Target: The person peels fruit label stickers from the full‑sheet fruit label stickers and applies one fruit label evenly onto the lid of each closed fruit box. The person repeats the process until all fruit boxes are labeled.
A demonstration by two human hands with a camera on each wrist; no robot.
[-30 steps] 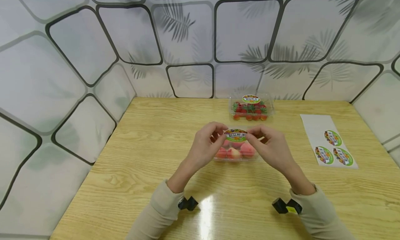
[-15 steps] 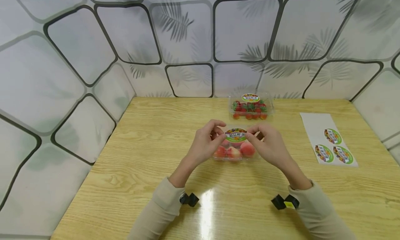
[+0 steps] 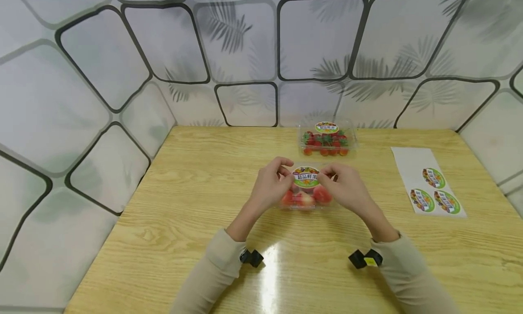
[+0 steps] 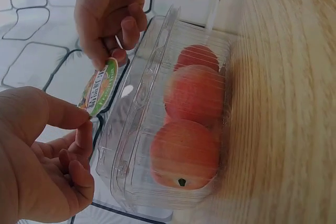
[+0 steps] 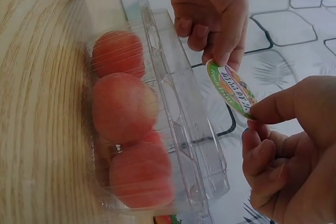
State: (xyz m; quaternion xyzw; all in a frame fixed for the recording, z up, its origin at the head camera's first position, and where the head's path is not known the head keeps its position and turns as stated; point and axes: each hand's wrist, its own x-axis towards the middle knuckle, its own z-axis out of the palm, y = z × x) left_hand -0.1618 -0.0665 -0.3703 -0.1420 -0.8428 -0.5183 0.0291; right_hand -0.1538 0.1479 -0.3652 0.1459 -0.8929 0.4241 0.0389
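Note:
My left hand and right hand pinch opposite ends of an oval fruit label sticker between thumb and forefinger. Printed in green and white with coloured fruit, the sticker is slightly tilted. Beneath it stands a closed clear plastic clamshell box of peaches. In both wrist views the sticker hovers just off the box's lid, apart from it. The other fingers of both hands are loosely bent and hold nothing.
Farther back on the wooden table is a clear box of strawberries, with a similar label on its lid. To the right lies a white backing sheet with three oval stickers. A patterned wall rises behind.
The sticker has tilted to face the head camera more, and its middle shows more height. Both wrists have drawn slightly inward and forward. The boxes and the sheet stay put.

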